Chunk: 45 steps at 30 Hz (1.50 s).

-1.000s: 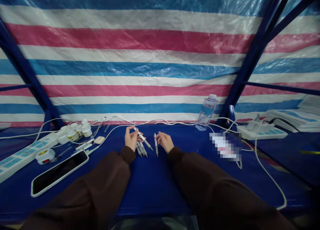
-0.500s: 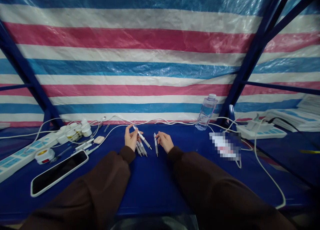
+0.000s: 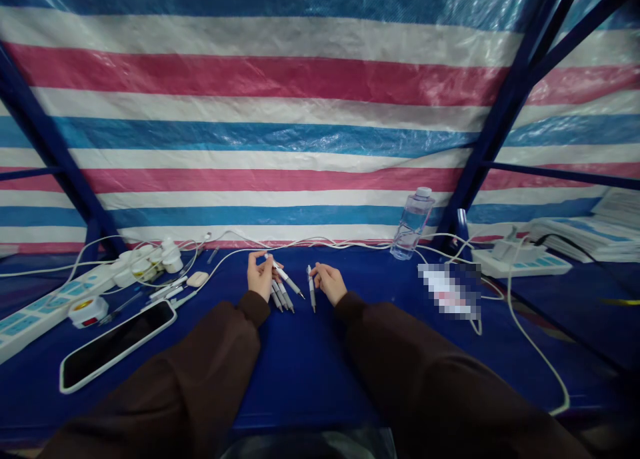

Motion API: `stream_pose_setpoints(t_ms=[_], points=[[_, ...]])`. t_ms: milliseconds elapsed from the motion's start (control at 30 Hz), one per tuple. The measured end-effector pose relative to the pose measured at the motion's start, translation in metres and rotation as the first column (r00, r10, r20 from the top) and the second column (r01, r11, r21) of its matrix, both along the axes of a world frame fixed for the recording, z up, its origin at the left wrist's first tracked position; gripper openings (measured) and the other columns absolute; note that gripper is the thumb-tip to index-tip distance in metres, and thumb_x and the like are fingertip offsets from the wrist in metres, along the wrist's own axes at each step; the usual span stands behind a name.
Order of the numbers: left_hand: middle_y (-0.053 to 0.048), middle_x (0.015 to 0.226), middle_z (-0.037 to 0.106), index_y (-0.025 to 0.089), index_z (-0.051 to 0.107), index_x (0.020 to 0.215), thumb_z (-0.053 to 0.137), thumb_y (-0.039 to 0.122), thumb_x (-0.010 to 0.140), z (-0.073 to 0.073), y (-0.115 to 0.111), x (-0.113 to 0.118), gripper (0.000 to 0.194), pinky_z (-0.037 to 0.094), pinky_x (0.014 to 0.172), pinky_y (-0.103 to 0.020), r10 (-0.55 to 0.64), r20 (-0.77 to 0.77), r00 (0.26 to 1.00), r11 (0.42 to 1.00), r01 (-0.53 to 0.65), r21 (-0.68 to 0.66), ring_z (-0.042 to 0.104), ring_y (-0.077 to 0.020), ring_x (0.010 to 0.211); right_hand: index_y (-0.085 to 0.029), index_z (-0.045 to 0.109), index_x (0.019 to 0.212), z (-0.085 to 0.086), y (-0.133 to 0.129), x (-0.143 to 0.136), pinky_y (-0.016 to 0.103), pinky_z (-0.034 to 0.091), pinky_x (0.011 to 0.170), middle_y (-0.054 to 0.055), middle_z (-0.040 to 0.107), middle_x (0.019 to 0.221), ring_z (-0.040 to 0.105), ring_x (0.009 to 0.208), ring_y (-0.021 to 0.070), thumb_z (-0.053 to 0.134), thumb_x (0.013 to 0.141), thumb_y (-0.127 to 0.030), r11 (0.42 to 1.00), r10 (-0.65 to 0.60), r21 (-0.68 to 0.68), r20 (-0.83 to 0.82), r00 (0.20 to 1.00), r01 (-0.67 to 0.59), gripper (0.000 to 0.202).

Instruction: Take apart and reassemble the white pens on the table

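Observation:
Near the middle of the blue table, my left hand [image 3: 259, 276] pinches a white and grey pen [image 3: 287, 278] by its upper end, with the tip slanting down to the right. Just below it lie several similar pens [image 3: 284, 298] side by side, their upper ends partly hidden by the hand. My right hand [image 3: 329, 283] has its fingertips closed at the upper part of another white and grey pen [image 3: 313, 291], which points its tip toward me.
A phone [image 3: 117, 346], a power strip [image 3: 45, 306] and an earphone case [image 3: 197, 279] lie at the left. Toward the right stand a water bottle [image 3: 412, 224] and a second power strip [image 3: 525, 262]. White cables [image 3: 340, 244] run along the back.
My left hand has shifted very slightly to the left. Both hands otherwise keep the same grip, and the pens lie almost as before.

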State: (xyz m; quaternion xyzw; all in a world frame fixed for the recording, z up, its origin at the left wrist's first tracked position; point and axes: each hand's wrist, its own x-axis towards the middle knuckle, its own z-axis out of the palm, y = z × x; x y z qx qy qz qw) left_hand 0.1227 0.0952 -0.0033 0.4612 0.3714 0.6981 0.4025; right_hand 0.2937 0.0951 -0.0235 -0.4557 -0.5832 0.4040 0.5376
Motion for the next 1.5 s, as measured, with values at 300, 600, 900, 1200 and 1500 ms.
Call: stream_pose_setpoints(t_ms=[300,600,900,1200,1500], points=[[0.002,0.062,0.065,0.023,0.033,0.098,0.061,0.04,0.071,0.0,0.001,0.001,0.043,0.044,0.038,-0.019,0.014,0.031,0.999,0.999,-0.013,-0.04,0.057,-0.0113,0.042,-0.018,0.058,0.063,0.01,-0.016,-0.001,0.021,0.03,0.048,-0.004,0.044,0.047,0.04,0.046,0.0091,0.04,0.081,-0.051,0.989,-0.011,0.148,0.274,0.962,-0.031,0.041],[0.0,0.07,0.065,0.023,0.033,0.102,0.057,0.041,0.073,0.002,-0.003,0.003,0.042,0.048,0.044,-0.022,-0.121,-0.003,0.993,0.989,0.12,-0.086,0.065,-0.0173,0.057,-0.019,0.057,0.062,0.022,-0.039,-0.005,0.021,0.02,0.047,-0.006,0.04,0.043,0.033,0.041,0.0061,0.049,0.079,-0.045,0.937,-0.055,0.292,0.663,0.747,-0.191,0.031],[-0.004,0.084,0.062,0.019,0.035,0.12,0.056,0.033,0.073,-0.008,0.001,0.003,0.053,0.049,0.049,-0.024,-0.103,-0.232,0.967,0.991,0.08,-0.107,0.063,-0.015,0.064,-0.019,0.051,0.064,0.022,-0.042,-0.009,0.023,0.016,0.049,-0.002,0.052,0.051,0.043,0.045,0.0083,0.052,0.074,-0.033,0.919,-0.227,0.364,0.803,0.551,-0.151,0.017],[-0.005,0.095,0.061,0.025,0.061,0.107,0.048,0.013,0.075,-0.011,-0.005,-0.001,0.036,0.043,0.083,-0.035,0.019,-0.876,0.483,0.966,0.218,0.141,0.055,-0.018,0.089,-0.018,0.052,0.073,0.02,-0.042,-0.009,0.025,0.017,0.049,0.003,0.062,0.059,0.054,0.051,0.0134,0.052,0.07,-0.024,0.912,-0.264,0.377,0.84,0.474,-0.16,0.007],[-0.006,0.107,0.058,0.029,0.058,0.112,0.051,0.024,0.079,-0.007,-0.011,0.002,0.034,0.037,0.088,-0.04,-0.021,-0.985,0.171,0.96,0.279,0.028,0.052,-0.0231,0.101,-0.019,0.056,0.072,0.024,-0.046,-0.008,0.024,0.018,0.049,0.003,0.063,0.062,0.052,0.052,0.0125,0.05,0.072,-0.026,0.891,-0.183,0.335,0.883,0.433,-0.306,0.009]])
